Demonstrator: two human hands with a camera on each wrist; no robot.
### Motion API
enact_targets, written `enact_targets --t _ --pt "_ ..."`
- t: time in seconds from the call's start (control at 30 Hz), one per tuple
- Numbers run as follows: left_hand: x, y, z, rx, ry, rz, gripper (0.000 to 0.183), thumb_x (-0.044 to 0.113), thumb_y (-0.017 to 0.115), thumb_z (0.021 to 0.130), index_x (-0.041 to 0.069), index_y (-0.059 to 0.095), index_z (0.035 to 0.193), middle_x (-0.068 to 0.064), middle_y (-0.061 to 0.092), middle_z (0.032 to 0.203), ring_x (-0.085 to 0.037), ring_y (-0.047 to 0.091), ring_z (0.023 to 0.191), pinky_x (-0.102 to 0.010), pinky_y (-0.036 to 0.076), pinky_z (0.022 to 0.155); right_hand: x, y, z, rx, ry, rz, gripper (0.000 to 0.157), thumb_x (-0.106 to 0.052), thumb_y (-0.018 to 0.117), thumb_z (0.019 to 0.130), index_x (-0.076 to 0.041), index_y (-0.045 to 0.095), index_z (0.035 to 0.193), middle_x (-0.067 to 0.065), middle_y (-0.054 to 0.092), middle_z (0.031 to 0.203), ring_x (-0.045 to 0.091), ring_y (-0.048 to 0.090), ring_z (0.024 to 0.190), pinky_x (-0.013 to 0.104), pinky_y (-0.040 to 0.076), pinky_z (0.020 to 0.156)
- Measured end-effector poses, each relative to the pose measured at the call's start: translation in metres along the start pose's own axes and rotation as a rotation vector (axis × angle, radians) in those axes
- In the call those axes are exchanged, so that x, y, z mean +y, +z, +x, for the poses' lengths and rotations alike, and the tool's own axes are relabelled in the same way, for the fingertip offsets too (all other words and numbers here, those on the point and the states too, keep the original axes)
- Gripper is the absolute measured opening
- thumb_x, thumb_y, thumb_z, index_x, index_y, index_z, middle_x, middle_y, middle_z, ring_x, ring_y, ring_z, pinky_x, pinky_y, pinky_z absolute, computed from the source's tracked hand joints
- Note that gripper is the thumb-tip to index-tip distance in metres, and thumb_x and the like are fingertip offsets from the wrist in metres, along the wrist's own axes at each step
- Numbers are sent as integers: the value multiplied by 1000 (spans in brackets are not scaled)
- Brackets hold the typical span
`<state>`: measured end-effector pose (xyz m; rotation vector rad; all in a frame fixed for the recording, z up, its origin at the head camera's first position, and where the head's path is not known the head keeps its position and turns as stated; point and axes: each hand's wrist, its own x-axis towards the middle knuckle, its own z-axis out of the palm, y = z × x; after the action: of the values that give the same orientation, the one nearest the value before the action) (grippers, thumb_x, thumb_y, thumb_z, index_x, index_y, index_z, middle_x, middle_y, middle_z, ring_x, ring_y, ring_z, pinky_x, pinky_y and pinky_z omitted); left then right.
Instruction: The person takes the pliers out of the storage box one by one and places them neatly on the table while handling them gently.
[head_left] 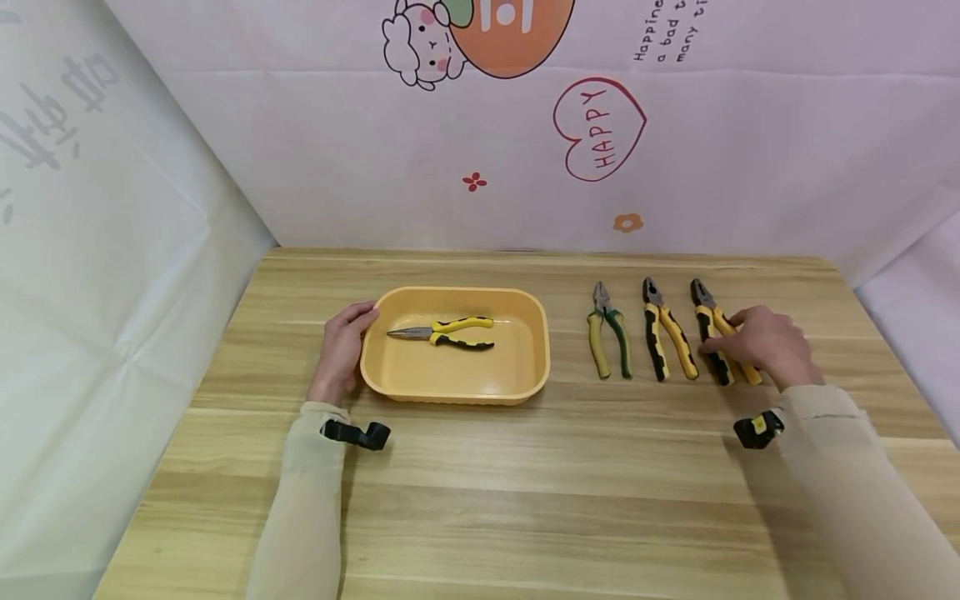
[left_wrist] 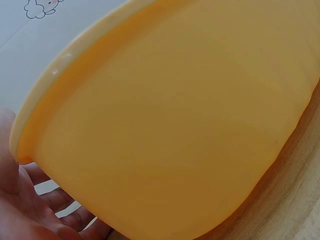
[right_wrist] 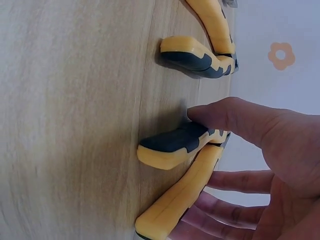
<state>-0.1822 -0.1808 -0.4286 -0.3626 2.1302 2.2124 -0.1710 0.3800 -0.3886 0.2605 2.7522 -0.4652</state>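
At the left rim of a yellow plastic tray (head_left: 517, 367) is my left hand (head_left: 342, 348), its thumb at the rim and its fingers against the outer wall. Inside the tray lie needle-nose pliers (head_left: 442, 331) with yellow and black handles, jaws pointing left. My right hand (head_left: 772, 343) grips the rightmost pliers (head_left: 705, 321) by the handles. In the right wrist view its thumb presses one black and yellow handle (right_wrist: 172, 145), while the fingers lie along the other handle. These pliers lie on the table, jaws away from me.
Left of the held pliers, a second yellow and black pair of pliers (head_left: 654, 333) lies on the wooden table (head_left: 562, 500). Further left is a pair with green handles (head_left: 622, 342). A white printed cloth (head_left: 375, 167) rises behind the table.
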Motion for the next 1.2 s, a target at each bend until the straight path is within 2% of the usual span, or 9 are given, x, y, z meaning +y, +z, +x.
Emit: enact_targets --t 0.2,0.43,0.67,0.87,1.07,1.2 --pt "0 0 0 3 4 -1 40 18 54 106 -8 56 136 -19 54 135 -24 58 113 -27 53 92 0 -1 -1 -5 -2 -12 100 -61 73 85 18 43 139 45 43 133 60 53 103 50 52 63" --pt "0 0 0 4 7 -14 39 17 53 106 -8 57 136 -18 55 134 -24 59 113 -25 54 90 -1 -4 -6 5 10 -28 104 -64 71 85 20 41 139 46 40 135 62 51 106 57 51 69" --pt "0 1 0 2 -1 -19 40 17 53 106 -7 55 138 -19 54 137 -23 58 114 -26 52 94 -4 -9 -9 48 -38 -47 102 -64 71 86 21 45 136 46 43 133 55 58 94 48 53 60" --pt "0 1 0 0 -3 -12 40 17 53 107 -7 56 138 -19 54 137 -25 58 116 -27 52 95 -9 -12 -12 59 -53 -45 96 -62 69 88 18 46 136 45 44 133 58 57 99 47 53 58" --pt "1 1 0 2 -4 -14 40 17 53 106 -8 56 137 -19 54 137 -23 58 115 -28 52 95 -19 -15 -17 67 -74 -37 91 -60 70 89 15 48 136 41 55 123 44 63 87 42 51 53" --pt "1 1 0 -1 -3 -13 40 17 53 107 -7 56 137 -19 54 137 -24 58 114 -28 53 94 -27 -17 -20 74 -78 -40 88 -59 71 88 13 51 134 40 53 127 42 62 84 40 49 51"
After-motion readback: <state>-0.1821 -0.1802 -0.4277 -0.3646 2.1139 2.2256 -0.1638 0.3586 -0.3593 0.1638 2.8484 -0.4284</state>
